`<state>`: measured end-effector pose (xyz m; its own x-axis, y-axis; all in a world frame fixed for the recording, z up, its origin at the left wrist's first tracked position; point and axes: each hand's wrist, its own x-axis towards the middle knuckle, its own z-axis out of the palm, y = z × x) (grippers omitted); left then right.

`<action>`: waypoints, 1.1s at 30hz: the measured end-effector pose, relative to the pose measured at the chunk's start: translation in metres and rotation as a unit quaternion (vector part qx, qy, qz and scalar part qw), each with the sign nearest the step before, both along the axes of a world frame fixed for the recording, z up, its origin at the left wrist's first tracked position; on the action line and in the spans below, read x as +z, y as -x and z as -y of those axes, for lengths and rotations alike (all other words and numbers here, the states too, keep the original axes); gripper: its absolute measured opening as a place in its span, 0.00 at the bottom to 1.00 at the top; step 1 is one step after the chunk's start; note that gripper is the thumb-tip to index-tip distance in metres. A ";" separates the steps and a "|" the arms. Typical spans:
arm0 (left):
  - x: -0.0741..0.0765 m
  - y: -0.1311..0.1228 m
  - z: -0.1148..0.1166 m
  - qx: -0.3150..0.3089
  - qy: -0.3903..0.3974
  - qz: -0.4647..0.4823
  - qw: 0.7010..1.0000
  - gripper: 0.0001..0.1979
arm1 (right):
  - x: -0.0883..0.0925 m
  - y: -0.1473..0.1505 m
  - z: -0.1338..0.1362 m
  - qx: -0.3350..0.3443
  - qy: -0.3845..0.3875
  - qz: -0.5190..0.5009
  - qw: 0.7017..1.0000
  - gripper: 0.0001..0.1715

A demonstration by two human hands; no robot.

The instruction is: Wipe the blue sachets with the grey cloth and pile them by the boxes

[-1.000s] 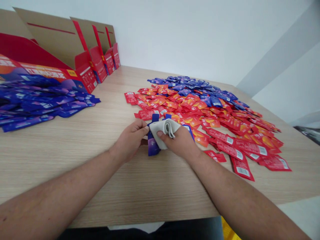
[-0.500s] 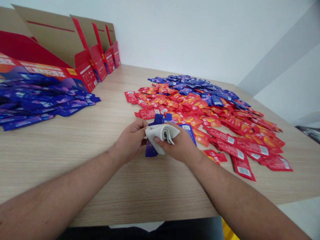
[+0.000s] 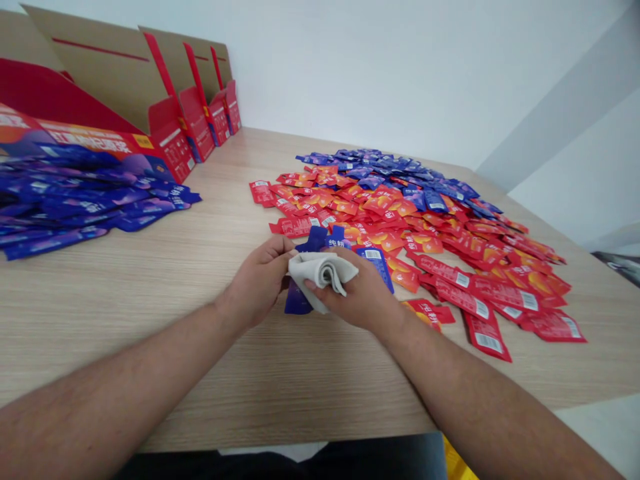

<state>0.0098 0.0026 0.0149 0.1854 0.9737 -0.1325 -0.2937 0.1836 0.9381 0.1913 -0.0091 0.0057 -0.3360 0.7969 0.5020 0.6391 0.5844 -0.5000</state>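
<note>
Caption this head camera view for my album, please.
The left hand and right hand grip a grey cloth over a blue sachet by a heap of red sachets on a wooden table.

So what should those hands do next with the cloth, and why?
Probably slide the folded grey cloth along the blue sachet, since the right hand presses the cloth onto it while the left hand seems to hold the sachet steady.
</note>
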 end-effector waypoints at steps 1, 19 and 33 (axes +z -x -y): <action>0.000 0.000 0.000 0.000 0.002 -0.001 1.000 0.10 | 0.000 0.000 0.000 -0.003 0.003 0.000 1.000 0.12; -0.001 0.001 0.001 0.009 0.009 0.005 1.000 0.08 | 0.000 -0.001 -0.001 -0.010 -0.003 -0.009 1.000 0.11; -0.002 0.001 -0.002 0.019 -0.018 -0.021 0.999 0.08 | 0.003 -0.001 0.000 0.030 0.020 0.017 0.999 0.11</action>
